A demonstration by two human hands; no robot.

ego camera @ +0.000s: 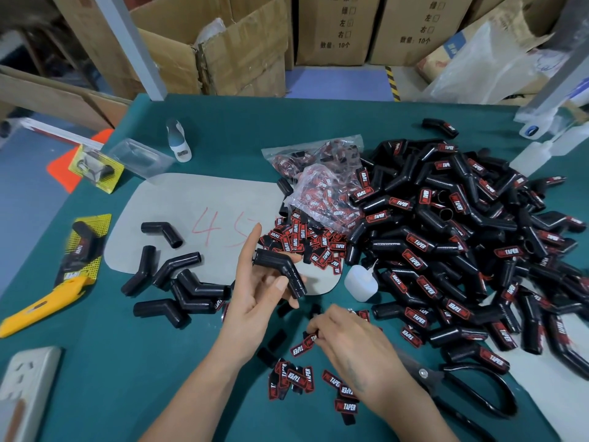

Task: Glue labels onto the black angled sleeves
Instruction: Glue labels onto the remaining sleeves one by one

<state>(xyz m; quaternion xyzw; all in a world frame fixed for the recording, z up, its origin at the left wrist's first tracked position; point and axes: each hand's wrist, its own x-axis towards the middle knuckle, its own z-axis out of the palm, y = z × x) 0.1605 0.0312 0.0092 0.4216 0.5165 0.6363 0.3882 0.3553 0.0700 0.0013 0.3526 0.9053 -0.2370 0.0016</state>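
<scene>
Left hand (261, 291) raised at frame centre, palm turned up, index finger stretched straight toward the upper part of the frame, thumb and remaining fingers curled round a black angled sleeve (280, 271). Sleeve held bend-up, glossy, ribbed near one end, bare of any label on the visible side. Right hand (347, 336) lower and to the right, back of the hand up, fingers bent down tight, fingertips pinching a red-and-black label (302, 344) just above the green table (127, 378); label flat, slanted, white lettering facing up.

More loose labels (294, 376) scattered below the pinched one, another heap (302, 240) spilling from a clear bag (322, 193) above the left hand. Unlabelled sleeves (178, 282) grouped left of centre, partly on a grey sheet (197, 199) marked in red. Large pile of labelled sleeves (462, 237) filling the right of the frame. Small white glue bottle (360, 282) lying between the hands and the pile. Black scissors (471, 387) at lower right, yellow cutter (41, 301) at left edge. Cardboard boxes (242, 43) along the top.
</scene>
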